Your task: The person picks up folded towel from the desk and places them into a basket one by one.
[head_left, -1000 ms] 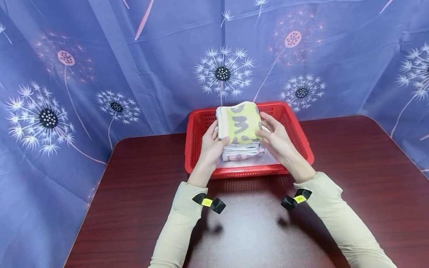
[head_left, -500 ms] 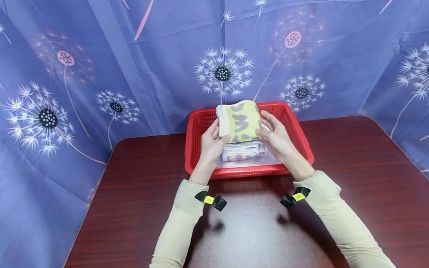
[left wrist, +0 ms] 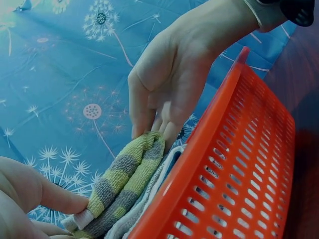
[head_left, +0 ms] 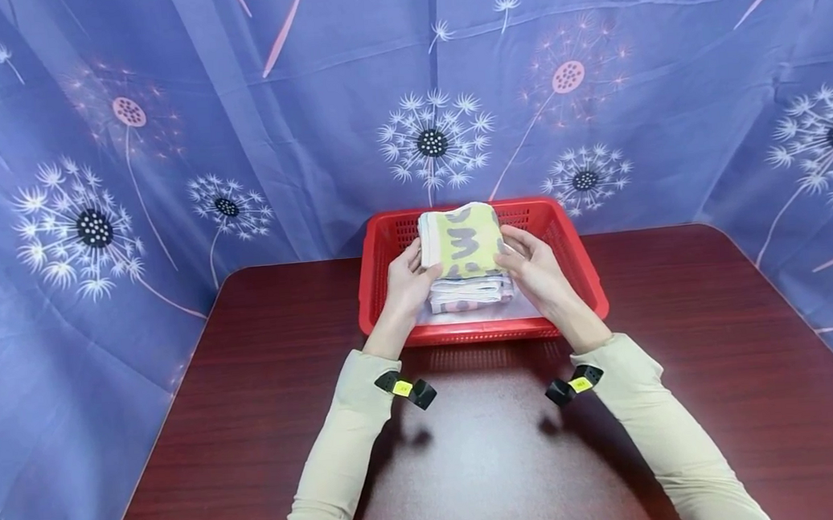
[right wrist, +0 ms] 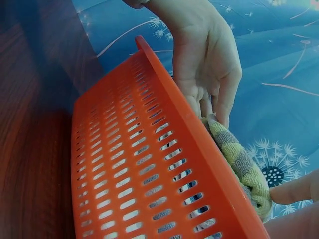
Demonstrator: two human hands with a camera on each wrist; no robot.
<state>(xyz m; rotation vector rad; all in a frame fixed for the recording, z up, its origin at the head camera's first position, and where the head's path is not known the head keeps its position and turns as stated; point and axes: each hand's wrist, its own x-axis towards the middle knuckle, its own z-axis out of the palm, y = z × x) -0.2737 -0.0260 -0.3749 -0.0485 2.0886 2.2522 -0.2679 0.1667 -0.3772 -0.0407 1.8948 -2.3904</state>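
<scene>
A folded yellow towel (head_left: 473, 241) with grey markings and a white border lies over a stack of folded towels (head_left: 468, 292) inside a red plastic basket (head_left: 370, 283). My left hand (head_left: 407, 291) pinches its left side, thumb on top. On the opposite side, my right hand (head_left: 539, 271) grips the same towel. Close up in the left wrist view, the towel (left wrist: 130, 174) shows thick looped terry folds between the two hands. The basket wall (right wrist: 129, 164) hides most of the stack in the right wrist view.
The basket stands at the back of a dark red wooden table (head_left: 280, 382). Behind and on both sides hangs a blue curtain (head_left: 321, 138) with dandelion prints. A black camera band (head_left: 405, 389) sits on each wrist, over pale sleeves.
The yellow towel rises very slightly, then comes down a little and shifts slightly left, both hands moving with it. The basket stays put.
</scene>
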